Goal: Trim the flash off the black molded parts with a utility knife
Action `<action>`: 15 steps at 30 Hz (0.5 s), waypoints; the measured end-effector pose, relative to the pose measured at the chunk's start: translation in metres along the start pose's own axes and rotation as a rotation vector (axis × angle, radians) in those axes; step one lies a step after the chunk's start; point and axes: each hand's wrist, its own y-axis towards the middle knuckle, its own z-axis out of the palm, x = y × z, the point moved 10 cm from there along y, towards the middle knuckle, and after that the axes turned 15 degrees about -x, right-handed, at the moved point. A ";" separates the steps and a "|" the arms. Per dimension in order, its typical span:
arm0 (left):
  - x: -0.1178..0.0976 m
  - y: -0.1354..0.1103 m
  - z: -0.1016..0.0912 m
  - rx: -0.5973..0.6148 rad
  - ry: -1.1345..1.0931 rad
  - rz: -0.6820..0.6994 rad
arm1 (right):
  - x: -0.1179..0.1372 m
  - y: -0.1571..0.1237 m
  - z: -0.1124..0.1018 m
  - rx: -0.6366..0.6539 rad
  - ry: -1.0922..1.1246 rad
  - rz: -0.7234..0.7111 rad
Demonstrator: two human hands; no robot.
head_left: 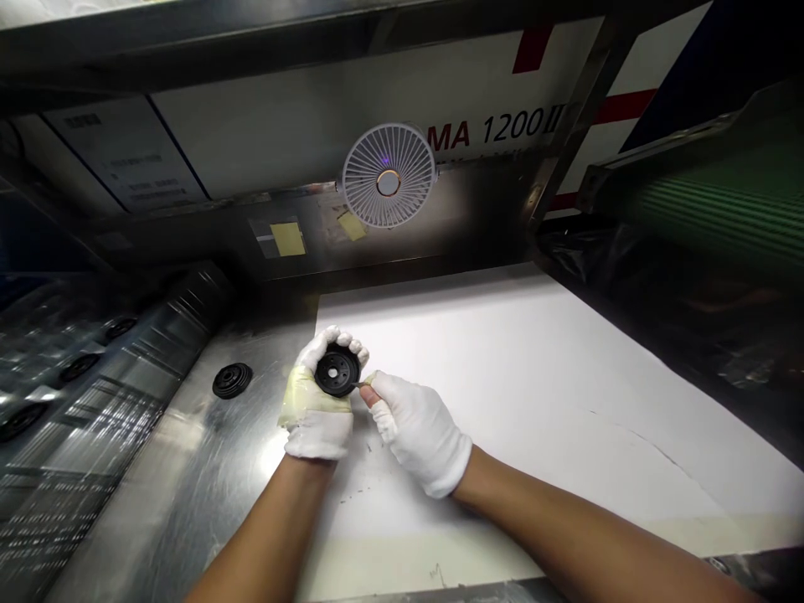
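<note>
My left hand (319,400), in a white glove with yellow tape round the palm, is closed around a round black plastic part (337,371). The part has a raised rim and a pale hole at its centre, and its face is turned up towards me. My right hand (414,423), also gloved in white with the thumb tip bare, pinches a small thin blade-like tool (361,384). Its tip meets the lower right rim of the part; most of the tool is hidden in the fingers. To the left, a second black ribbed part (232,380) lies on the metal table.
White paper (502,360) covers much of the metal table (207,469). Stacked clear plastic trays (144,368) with black parts stand at left. A small round fan (389,176) is mounted behind. At right runs a green conveyor belt (722,193).
</note>
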 end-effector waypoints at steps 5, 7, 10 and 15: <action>-0.003 0.000 0.001 -0.004 -0.018 0.045 | 0.002 -0.001 0.001 -0.024 0.019 0.005; 0.000 -0.003 0.004 0.014 -0.008 0.029 | 0.000 0.000 0.000 -0.026 0.018 0.006; 0.002 -0.006 0.005 0.033 0.000 0.028 | -0.005 0.001 -0.001 -0.026 0.012 0.023; -0.003 -0.004 -0.002 -0.025 -0.022 0.076 | -0.008 0.001 -0.001 -0.034 -0.004 0.056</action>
